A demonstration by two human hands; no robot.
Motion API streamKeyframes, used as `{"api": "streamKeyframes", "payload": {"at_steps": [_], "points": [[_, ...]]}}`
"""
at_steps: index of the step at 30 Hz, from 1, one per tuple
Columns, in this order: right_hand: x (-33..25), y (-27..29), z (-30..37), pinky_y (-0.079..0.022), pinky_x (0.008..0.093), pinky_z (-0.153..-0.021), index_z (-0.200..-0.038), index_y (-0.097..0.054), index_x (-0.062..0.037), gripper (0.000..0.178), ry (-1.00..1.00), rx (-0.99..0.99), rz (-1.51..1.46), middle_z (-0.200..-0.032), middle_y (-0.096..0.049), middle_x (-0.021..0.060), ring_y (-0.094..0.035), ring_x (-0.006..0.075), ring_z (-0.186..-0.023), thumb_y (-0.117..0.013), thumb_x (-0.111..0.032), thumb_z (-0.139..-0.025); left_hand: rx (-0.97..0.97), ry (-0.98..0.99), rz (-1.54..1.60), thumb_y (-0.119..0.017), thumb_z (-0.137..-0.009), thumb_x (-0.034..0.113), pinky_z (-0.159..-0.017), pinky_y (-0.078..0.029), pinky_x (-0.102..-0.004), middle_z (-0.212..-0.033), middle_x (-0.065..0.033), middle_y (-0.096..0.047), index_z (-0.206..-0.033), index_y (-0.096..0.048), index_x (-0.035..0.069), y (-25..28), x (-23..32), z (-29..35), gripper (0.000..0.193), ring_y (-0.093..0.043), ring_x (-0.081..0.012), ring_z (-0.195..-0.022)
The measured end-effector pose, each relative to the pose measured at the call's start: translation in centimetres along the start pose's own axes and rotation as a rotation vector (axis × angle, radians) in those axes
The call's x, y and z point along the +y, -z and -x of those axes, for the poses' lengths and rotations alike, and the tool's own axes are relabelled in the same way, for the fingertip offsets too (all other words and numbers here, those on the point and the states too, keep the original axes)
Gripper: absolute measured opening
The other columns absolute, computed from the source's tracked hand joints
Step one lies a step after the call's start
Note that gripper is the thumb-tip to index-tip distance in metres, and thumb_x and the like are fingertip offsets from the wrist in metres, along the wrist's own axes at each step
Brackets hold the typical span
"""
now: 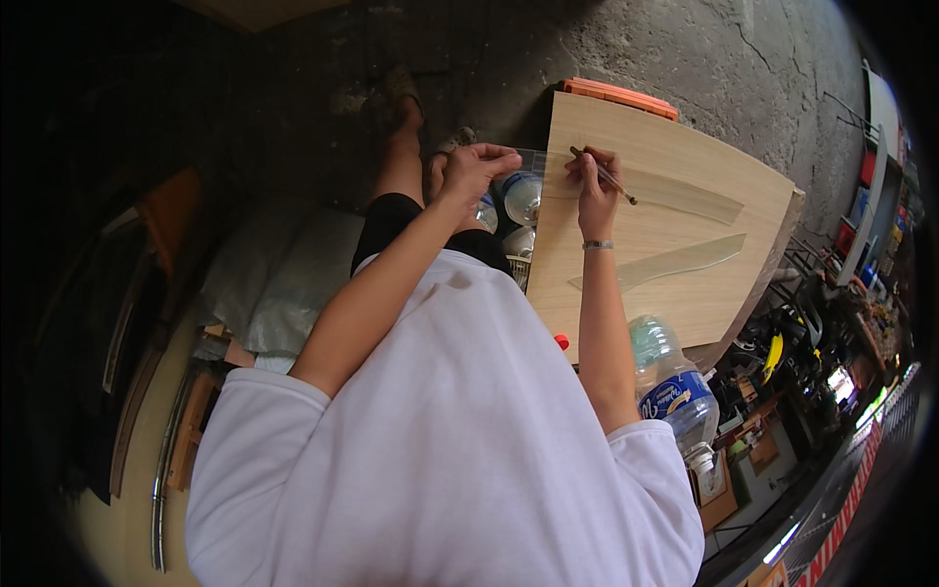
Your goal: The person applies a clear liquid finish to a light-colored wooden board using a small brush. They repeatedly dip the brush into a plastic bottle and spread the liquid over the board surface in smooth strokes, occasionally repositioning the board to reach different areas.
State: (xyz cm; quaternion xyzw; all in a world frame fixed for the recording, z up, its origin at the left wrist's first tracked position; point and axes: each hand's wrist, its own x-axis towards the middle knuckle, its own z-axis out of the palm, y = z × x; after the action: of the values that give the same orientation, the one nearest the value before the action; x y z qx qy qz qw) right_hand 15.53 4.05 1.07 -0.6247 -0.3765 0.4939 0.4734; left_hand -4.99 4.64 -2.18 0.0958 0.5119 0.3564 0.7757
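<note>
Holding slim tool in right hand and apparently pinching clear sheet with left hand, upper centre of frame, likely positioning sheet, calling next for flat support on desk.

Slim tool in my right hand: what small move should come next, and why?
Perhaps bring the left hand over to steady the farther clear strip: the right hand holds the slim tool over the pale board, while the left is beyond its edge, touching neither strip.
</note>
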Motion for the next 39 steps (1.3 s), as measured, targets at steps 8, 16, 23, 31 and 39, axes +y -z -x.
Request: {"api": "streamKeyframes", "payload": {"at_steps": [8,16,23,31,39], "points": [[-1.7,-0.2,0.7,-0.047,0.0225,-0.056,-0.099,-0.058,0.0024,0.009,-0.007,-0.059,0.333,-0.077,-0.067,0.0086,-0.060,0.0095,-0.063,-0.059,-0.007,-0.096,0.216,-0.087,-0.197,-0.080,-0.079,0.006,-0.069,-0.051,-0.0192,-0.085,-0.0059,-0.072,-0.092,-0.072,-0.002,-3.8,-1.3,0.3,0.018,-0.065,-0.0091,-0.073],[-2.8,-0.8,0.1,-0.046,0.0265,-0.057,-0.088,-0.055,0.0017,0.012,0.095,-0.143,0.560,-0.068,-0.062,0.0131,-0.058,0.0146,-0.058,-0.064,-0.005,-0.092,0.237,-0.151,-0.164,-0.080,-0.078,0.007,-0.068,-0.052,-0.0228,-0.083,-0.0075,-0.073,-0.089,-0.072,-0.003,-4.8,-3.7,-0.4,0.017,-0.065,-0.0099,-0.072],[-3.0,-1.0,-0.1,-0.046,0.0268,-0.057,-0.089,-0.056,0.0006,0.010,0.138,-0.204,0.686,-0.069,-0.063,0.0108,-0.059,0.0129,-0.060,-0.063,-0.005,-0.092,0.147,-0.090,-0.203,-0.079,-0.079,0.007,-0.069,-0.052,-0.0239,-0.084,-0.0066,-0.072,-0.090,-0.071,-0.002,-4.1,-3.4,-0.7,0.017,-0.065,-0.0099,-0.073],[-2.7,-1.4,0.7,-0.045,0.0293,-0.056,-0.084,-0.052,0.0000,0.013,0.173,-0.235,0.687,-0.070,-0.060,0.0157,-0.056,0.0254,-0.057,-0.064,-0.002,-0.089,0.139,-0.094,-0.180,-0.080,-0.077,0.007,-0.071,-0.052,-0.0252,-0.082,-0.0066,-0.072,-0.087,-0.072,-0.001,-3.7,-3.9,-1.4,0.015,-0.065,-0.0104,-0.074],[-3.0,0.4,5.1,-0.048,0.0216,-0.057,-0.096,-0.058,0.0026,0.010,0.020,0.019,0.420,-0.081,-0.068,0.0075,-0.062,0.0089,-0.068,-0.057,-0.007,-0.098,0.067,-0.073,-0.151,-0.079,-0.078,0.006,-0.072,-0.053,-0.0246,-0.084,-0.0070,-0.072,-0.091,-0.071,-0.003,-2.5,-1.6,0.0,0.017,-0.066,-0.0108,-0.075]]}}
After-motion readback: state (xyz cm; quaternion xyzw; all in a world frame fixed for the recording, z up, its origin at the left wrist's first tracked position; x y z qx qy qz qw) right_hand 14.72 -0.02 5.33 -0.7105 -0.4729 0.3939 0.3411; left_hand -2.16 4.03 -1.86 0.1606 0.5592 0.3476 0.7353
